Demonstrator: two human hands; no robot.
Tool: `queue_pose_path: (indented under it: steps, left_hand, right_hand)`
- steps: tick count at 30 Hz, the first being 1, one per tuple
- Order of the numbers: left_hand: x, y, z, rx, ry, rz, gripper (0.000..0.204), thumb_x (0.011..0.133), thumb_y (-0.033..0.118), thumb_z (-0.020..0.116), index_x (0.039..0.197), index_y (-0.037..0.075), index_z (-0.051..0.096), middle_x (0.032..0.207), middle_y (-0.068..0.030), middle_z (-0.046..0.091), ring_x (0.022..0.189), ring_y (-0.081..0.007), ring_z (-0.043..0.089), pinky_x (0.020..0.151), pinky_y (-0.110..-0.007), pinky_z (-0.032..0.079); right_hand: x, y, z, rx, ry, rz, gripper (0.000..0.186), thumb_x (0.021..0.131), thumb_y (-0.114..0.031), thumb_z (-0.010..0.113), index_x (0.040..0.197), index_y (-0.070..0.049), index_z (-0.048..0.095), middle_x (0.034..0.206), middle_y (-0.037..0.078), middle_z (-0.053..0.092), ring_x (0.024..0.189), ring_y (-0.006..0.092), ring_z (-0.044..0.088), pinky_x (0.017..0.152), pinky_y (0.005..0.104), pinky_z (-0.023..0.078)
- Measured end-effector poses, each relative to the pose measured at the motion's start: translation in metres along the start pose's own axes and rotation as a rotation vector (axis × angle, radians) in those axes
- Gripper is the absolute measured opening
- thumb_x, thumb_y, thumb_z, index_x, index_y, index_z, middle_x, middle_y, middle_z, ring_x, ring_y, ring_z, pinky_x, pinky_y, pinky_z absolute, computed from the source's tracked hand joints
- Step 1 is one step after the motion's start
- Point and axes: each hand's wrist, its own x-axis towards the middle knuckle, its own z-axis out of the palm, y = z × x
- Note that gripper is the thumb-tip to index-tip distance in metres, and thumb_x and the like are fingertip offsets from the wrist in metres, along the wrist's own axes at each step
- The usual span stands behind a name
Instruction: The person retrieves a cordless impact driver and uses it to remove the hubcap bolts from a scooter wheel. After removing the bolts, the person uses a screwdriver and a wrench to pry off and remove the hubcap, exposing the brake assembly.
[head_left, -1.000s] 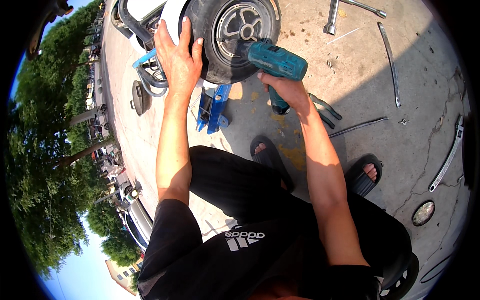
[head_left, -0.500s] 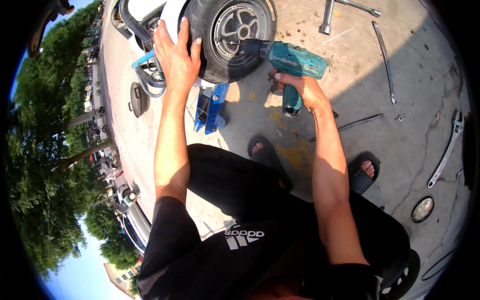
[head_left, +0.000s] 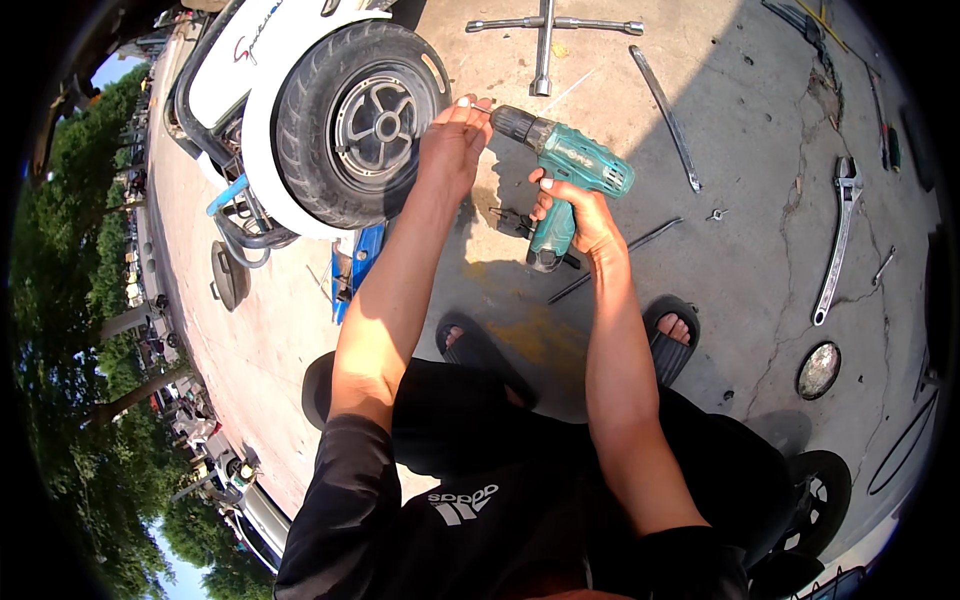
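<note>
Your right grip (head_left: 592, 217) held the green drill (head_left: 588, 163) by its handle; your left grip (head_left: 450, 152) touched its bit (head_left: 481, 108), whether closed I could not tell.

The drill (head_left: 585, 162) has a smooth plastic casing; the tyre (head_left: 312, 150) is matt rubber, its hub (head_left: 387, 124) seemingly dull metal; the adjustable wrench (head_left: 836, 245), glossy metal; the ground (head_left: 745, 290), rough concrete.

Leafy trees (head_left: 60, 400) line the left edge — near them, a silver vehicle (head_left: 264, 515), perhaps a car.
</note>
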Motion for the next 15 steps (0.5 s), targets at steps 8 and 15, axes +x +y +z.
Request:
queue_pose_path:
  steps: [8,15]
  left_hand:
    - [0.057,-0.088,-0.004,0.333,0.008,-0.037,0.035,0.098,0.021,0.068,0.123,-0.002,0.061,0.112,-0.0137,0.072,0.099,-0.021,0.07,0.087,-0.029,0.056]
    - [0.069,-0.137,0.0,0.693,0.015,-0.054,0.026,0.097,0.02,0.068,0.111,-0.002,0.07,0.097,-0.011,0.075,0.079,-0.0167,0.071,0.072,-0.031,0.056]
  right_hand:
    - [-0.043,-0.026,-0.082,-0.197,0.263,-0.07,0.026,0.086,-0.013,0.07,0.107,0.001,0.066,0.073,0.005,0.059,0.065,0.0171,0.06,0.064,0.033,0.052]
    - [-0.045,-0.037,-0.096,-0.227,0.5,-0.213,0.024,0.087,-0.011,0.069,0.107,0.002,0.067,0.08,0.006,0.063,0.067,0.0166,0.061,0.064,0.0334,0.054]
